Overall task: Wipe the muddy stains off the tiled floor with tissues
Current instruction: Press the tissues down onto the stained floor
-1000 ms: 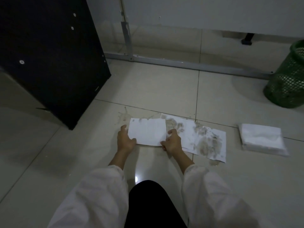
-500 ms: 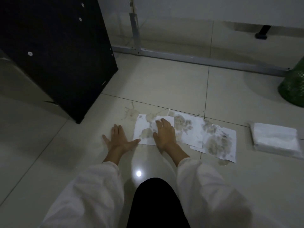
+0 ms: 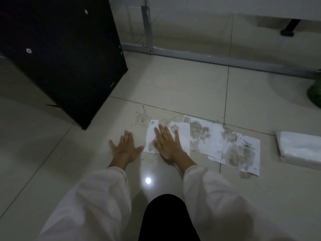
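Leftmost tissue (image 3: 180,134): flat on the tiled floor (image 3: 182,87), white, brown wet patches soaking through near its far edge and lower left corner. It sits on the tile just past the grout line that runs left to right across the middle of the floor.

Right hand (image 3: 167,144): palm down on this tissue, fingers straight and spread, pressing, nothing gripped. Heel of the hand hangs off the tissue's near edge onto bare tile.

Left hand (image 3: 125,148): flat on the tile just beside the tissue's left edge, fingers extended and slack, thumb tip reaching toward the tissue's lower left corner (contact with the paper cannot be made out). Holds nothing.

Muddy splash (image 3: 142,118): uncovered, on the tile beyond the tissue's far left corner, thin streak pointing away from the person.

Two more tissues (image 3: 225,145) continue the row to the right, overlapping one another and the first; both heavily blotched grey-brown. A small stain (image 3: 245,175) shows on the tile at the near right corner of the last one.

Farther right, apart from the row: a stack of clean white tissues (image 3: 300,147).

Surroundings: black panel (image 3: 60,49) standing at far left; metal rail (image 3: 217,59) along the far side of the floor; green object (image 3: 315,94) cut off at right edge. White sleeves and a dark knee in the foreground, with a bright light reflection on the tile between them.
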